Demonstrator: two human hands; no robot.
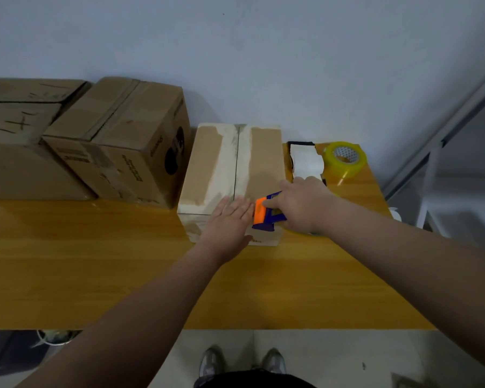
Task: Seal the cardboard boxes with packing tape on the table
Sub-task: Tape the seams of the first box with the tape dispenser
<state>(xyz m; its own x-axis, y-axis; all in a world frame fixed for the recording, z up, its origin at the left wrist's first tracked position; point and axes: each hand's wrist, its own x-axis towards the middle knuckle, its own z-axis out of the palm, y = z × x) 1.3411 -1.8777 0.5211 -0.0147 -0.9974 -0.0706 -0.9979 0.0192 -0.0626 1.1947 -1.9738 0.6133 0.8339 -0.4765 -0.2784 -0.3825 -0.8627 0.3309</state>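
Observation:
A flat cardboard box [230, 161] with pale strips along its centre seam lies on the wooden table [95, 261]. My left hand [227, 222] presses flat on the box's near end, fingers straight. My right hand [300, 205] grips a blue and orange tape dispenser [266, 212] at the box's near right corner, its forefinger stretched over the top. The dispenser's orange blade end sits beside my left fingers.
Two larger cardboard boxes [121, 141] [20, 135] stand at the table's left against the wall. Right of the flat box are a white roll in a black holder [305, 161] and a yellowish tape roll [345, 158]. A metal rack [445, 152] stands at the right.

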